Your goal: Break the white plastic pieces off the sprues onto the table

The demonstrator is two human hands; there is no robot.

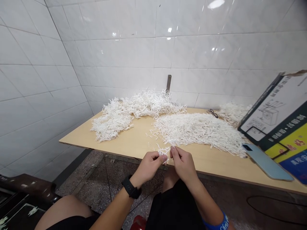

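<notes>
My left hand (149, 164) is closed around a white branched plastic piece (164, 150) at the table's front edge, the thumb pressed on its lower part. Just to the right, my right hand (184, 162) pinches at thumb and forefinger close to the piece's right side. What lies between those fingertips, perhaps a thin white strand, is too small to make out. Behind the hands spreads a heap of small loose white bits (199, 129). A taller, tangled heap of white branched pieces (148, 103) curves along the back left of the table.
The wooden table (141, 137) stands against a tiled wall. At the right are a light-blue phone (268, 163) and a printed cardboard box (275, 111). Black-handled scissors (212, 112) lie behind the bits, near another white heap (233, 111). A metal strip (169, 83) leans on the wall.
</notes>
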